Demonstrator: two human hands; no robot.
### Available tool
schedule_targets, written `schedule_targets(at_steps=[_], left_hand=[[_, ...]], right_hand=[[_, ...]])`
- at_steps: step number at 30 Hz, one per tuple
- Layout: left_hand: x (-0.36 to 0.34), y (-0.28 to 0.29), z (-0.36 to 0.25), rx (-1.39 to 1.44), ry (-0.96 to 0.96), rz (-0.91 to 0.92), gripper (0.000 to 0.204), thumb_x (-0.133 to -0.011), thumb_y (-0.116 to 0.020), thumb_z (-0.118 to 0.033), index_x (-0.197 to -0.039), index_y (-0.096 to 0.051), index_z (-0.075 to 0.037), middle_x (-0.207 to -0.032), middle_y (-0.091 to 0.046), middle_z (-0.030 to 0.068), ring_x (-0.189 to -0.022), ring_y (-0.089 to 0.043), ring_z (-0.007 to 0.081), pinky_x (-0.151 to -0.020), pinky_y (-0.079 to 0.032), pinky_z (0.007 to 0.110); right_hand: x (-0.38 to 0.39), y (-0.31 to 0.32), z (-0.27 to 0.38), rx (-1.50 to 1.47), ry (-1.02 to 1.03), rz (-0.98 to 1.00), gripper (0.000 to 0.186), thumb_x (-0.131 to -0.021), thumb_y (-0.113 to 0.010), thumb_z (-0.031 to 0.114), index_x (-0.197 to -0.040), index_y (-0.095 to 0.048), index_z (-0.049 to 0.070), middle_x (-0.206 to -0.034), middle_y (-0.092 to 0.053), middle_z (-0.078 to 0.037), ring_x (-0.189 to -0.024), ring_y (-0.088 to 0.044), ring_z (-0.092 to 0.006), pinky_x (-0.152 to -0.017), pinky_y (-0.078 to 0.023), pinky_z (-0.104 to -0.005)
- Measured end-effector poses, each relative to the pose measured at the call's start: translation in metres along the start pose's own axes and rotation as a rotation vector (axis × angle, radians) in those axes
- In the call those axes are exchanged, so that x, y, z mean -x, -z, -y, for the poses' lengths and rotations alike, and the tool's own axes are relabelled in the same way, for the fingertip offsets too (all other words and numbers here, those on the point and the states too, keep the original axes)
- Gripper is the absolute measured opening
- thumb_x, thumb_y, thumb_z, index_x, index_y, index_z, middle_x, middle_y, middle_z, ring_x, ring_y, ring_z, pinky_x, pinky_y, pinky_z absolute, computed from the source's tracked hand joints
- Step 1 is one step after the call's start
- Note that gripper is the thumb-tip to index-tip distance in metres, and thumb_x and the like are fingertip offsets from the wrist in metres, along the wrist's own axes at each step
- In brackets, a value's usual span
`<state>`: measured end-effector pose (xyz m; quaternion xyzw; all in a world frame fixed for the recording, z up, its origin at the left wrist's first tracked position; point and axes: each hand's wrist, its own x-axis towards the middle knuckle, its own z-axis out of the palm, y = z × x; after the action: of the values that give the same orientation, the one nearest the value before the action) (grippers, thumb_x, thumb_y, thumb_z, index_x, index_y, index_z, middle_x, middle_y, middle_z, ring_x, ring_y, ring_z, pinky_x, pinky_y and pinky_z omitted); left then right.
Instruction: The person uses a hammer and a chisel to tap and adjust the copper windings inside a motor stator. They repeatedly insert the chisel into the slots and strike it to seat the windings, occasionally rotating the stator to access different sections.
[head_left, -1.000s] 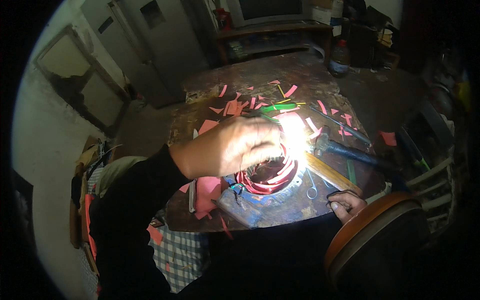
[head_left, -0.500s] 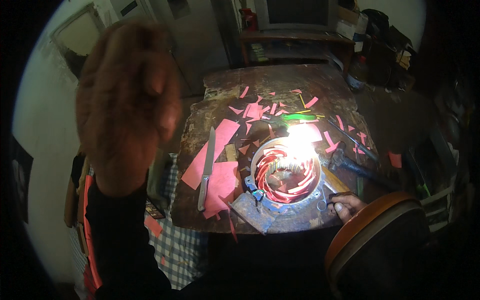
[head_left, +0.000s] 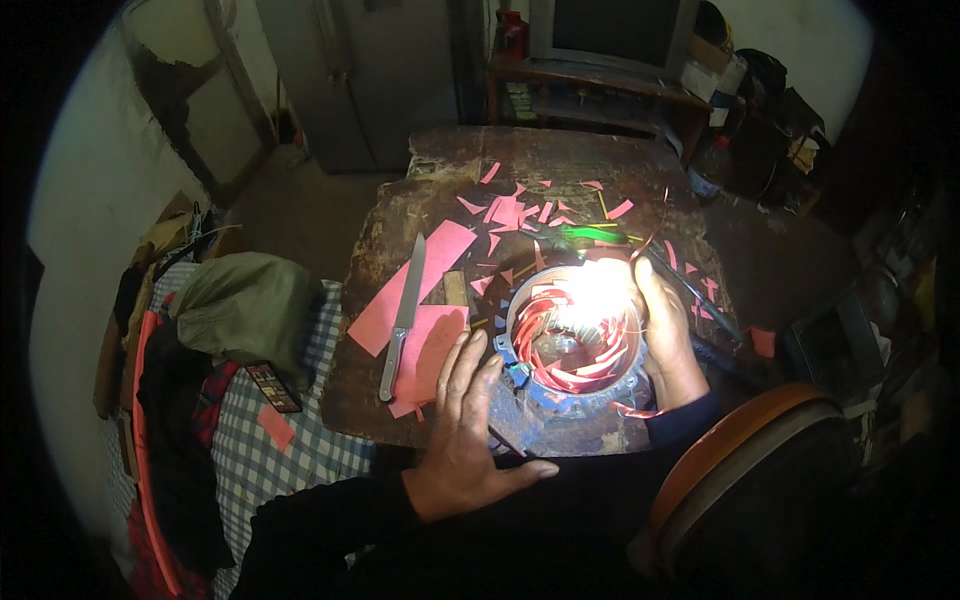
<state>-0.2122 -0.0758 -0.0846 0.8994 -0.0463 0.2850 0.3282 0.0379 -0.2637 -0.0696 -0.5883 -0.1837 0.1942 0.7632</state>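
A round grey metal housing lined with red strips (head_left: 578, 345) sits near the front edge of the worn brown wooden surface (head_left: 400, 215), lit brightly from above. The right hand (head_left: 665, 335) curls around its right rim, fingers closed on the wall. The left hand (head_left: 467, 430) lies flat and spread — fingers apart, gripping nothing — just beside the housing, touching pink paper scraps (head_left: 425, 345) near a steel-bladed knife (head_left: 402, 315).

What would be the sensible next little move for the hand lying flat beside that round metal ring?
Probably slide the left hand onto the near rim of the round housing to brace it. The right hand grips only the far side, and the left fingertips rest just beside the rim, on the table, touching no tool.
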Motion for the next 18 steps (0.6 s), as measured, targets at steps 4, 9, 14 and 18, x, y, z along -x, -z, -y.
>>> schedule_targets(at_steps=[4, 9, 14, 18], left_hand=[[-0.004, -0.018, 0.000, -0.123, -0.021, -0.082, 0.122, -0.076, -0.099, -0.055, -0.163, -0.039, 0.006, -0.174, -0.030, 0.0337, -0.162, -0.026, 0.0538, -0.131, -0.027, 0.064], [-0.006, -0.020, 0.004, -0.112, -0.052, -0.121, 0.118, -0.082, -0.090, -0.065, -0.163, -0.041, 0.007, -0.174, -0.032, 0.0319, -0.162, -0.028, 0.0529, -0.131, -0.028, 0.063], [-0.018, -0.016, 0.021, 0.107, -0.047, -0.147, 0.114, -0.094, -0.075, -0.071, -0.167, -0.035, 0.007, -0.177, -0.027, 0.0315, -0.166, -0.022, 0.0516, -0.133, -0.024, 0.063], [-0.036, -0.010, 0.035, 0.315, 0.064, -0.109, 0.087, -0.109, -0.058, -0.043, -0.171, -0.026, 0.009, -0.182, -0.020, 0.0304, -0.172, -0.015, 0.0452, -0.138, -0.016, 0.056]], right_hand=[[-0.014, -0.005, -0.013, -0.259, -0.153, 0.089, 0.078, -0.115, -0.053, 0.061, -0.144, -0.068, -0.010, -0.134, -0.077, -0.020, -0.126, -0.073, -0.0261, -0.111, -0.057, -0.0400], [-0.007, -0.007, -0.022, -0.376, -0.104, 0.130, 0.080, -0.115, -0.050, 0.062, -0.149, -0.063, -0.009, -0.139, -0.075, -0.021, -0.126, -0.073, -0.0263, -0.111, -0.058, -0.0413], [0.021, -0.010, -0.025, -0.386, 0.002, 0.005, 0.076, -0.118, -0.047, 0.058, -0.150, -0.062, -0.009, -0.144, -0.072, -0.021, -0.132, -0.070, -0.0255, -0.117, -0.053, -0.0416], [0.063, -0.014, -0.032, -0.305, 0.159, -0.129, 0.070, -0.122, -0.039, 0.051, -0.156, -0.056, -0.009, -0.156, -0.063, -0.019, -0.142, -0.062, -0.0254, -0.124, -0.045, -0.0421]])
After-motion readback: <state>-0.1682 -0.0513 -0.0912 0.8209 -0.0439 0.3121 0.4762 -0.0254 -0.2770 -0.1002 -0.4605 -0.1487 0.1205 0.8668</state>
